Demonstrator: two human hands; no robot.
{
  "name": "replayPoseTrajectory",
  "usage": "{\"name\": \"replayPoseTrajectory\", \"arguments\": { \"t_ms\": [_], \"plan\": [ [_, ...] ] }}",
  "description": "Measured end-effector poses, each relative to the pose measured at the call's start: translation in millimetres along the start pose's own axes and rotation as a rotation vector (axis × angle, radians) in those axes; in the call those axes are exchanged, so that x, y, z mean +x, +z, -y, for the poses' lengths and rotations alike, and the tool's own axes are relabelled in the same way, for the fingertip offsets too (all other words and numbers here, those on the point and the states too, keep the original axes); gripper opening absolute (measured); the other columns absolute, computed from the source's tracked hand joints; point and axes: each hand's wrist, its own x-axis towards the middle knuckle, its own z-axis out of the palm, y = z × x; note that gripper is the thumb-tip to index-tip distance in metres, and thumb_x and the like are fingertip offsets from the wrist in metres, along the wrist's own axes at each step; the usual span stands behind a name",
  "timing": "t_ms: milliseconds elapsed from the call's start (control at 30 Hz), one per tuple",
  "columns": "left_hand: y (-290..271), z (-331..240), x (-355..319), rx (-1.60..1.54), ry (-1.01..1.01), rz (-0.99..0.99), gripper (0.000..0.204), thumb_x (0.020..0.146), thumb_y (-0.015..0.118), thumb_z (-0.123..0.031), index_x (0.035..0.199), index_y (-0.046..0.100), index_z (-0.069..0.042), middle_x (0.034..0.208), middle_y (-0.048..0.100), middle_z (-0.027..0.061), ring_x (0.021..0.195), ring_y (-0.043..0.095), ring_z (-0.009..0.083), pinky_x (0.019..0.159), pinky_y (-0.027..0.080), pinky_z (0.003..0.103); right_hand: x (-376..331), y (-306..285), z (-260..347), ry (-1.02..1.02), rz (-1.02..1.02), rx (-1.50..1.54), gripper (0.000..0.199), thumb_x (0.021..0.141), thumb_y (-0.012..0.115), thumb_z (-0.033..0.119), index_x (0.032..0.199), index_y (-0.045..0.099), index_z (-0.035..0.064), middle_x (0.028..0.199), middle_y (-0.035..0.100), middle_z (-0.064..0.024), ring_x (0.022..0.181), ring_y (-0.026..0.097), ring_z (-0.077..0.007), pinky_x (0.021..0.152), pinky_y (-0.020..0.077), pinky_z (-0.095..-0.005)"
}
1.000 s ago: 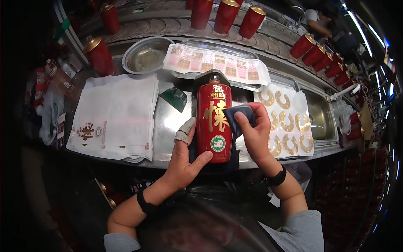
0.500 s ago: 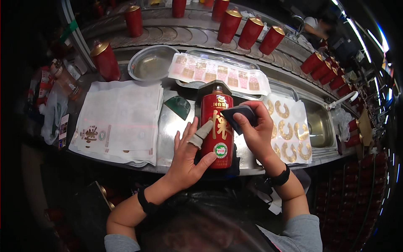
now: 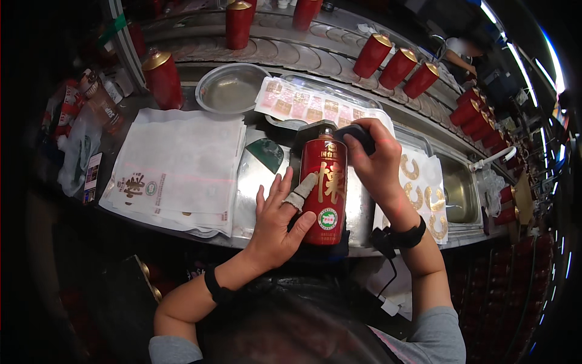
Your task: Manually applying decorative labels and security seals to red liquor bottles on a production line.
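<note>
A red bottle with a gold character and a round green-and-white label lies with its neck pointing away from me, its shoulder beside a dark holder. My left hand rests along its left side, fingers spread. The index finger, wrapped in pale covers, and the thumb touch the front. My right hand pinches a dark flat scraper at the bottle's upper right, by the shoulder. Whether the scraper touches the glass is hard to tell. A dark green flat piece lies left of the bottle.
White label sheets are stacked left. Behind are a metal bowl and a pink-and-gold label sheet. To the right are gold C-shaped stickers and a sink. Red bottles stand along a conveyor; a person is beyond.
My right hand has carried the scraper from over the gold character up to the bottle's right shoulder. My left hand keeps its place on the bottle. The view has shifted slightly.
</note>
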Motion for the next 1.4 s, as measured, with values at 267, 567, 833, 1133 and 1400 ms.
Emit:
{"name": "replayPoseTrajectory", "arguments": {
  "t_ms": [267,567,833,1133,1400],
  "plan": [
    [-17.4,12.8,-16.9,-0.113,-0.088,-0.059,0.058,0.102,0.051,-0.040,0.150,0.045,-0.008,0.161,0.027,0.0273,0.148,0.028,0.0431,0.118,0.007,0.060,-23.1,11.2,13.9,-0.464,0.233,-0.234,0.026,0.067,0.075,0.012,0.092,0.069,0.0111,0.088,0.065,-0.0049,0.087,0.064,-0.0264,0.076,0.0494,-0.0394],
    [-22.9,12.5,-27.2,-0.144,-0.109,-0.050,0.060,0.102,0.052,-0.041,0.149,0.044,-0.004,0.160,0.029,0.0274,0.148,0.027,0.0447,0.119,0.008,0.060,-12.4,0.1,37.3,-0.231,0.289,0.020,0.022,0.075,0.076,0.002,0.095,0.067,0.0050,0.083,0.067,-0.0109,0.074,0.064,-0.0322,0.066,0.0515,-0.0402],
    [-25.8,9.9,-41.4,-0.162,-0.099,-0.086,0.058,0.101,0.054,-0.039,0.146,0.047,-0.003,0.158,0.032,0.0274,0.147,0.030,0.0430,0.119,0.010,0.059,-56.1,-10.8,33.8,-0.407,0.233,-0.081,0.024,0.068,0.076,-0.001,0.090,0.072,0.0088,0.085,0.066,-0.0069,0.075,0.061,-0.0258,0.066,0.0471,-0.0390],
    [-22.8,8.4,-40.3,-0.168,-0.094,-0.050,0.058,0.102,0.053,-0.041,0.147,0.046,-0.005,0.157,0.035,0.0264,0.147,0.031,0.0409,0.119,0.010,0.057,-68.5,-16.5,77.8,-0.438,0.205,-0.292,0.029,0.067,0.071,0.007,0.096,0.071,0.0077,0.086,0.063,-0.0036,0.081,0.060,-0.0235,0.071,0.0462,-0.0370],
    [-31.5,7.9,-53.0,-0.138,-0.124,-0.087,0.058,0.103,0.051,-0.038,0.149,0.045,-0.004,0.158,0.036,0.0250,0.148,0.032,0.0378,0.120,0.012,0.052,-101.9,-4.3,95.6,-0.636,0.426,-0.152,0.026,0.069,0.069,0.015,0.093,0.068,0.0053,0.088,0.059,-0.0031,0.087,0.058,-0.0190,0.071,0.0457,-0.0332]
  ]
}}
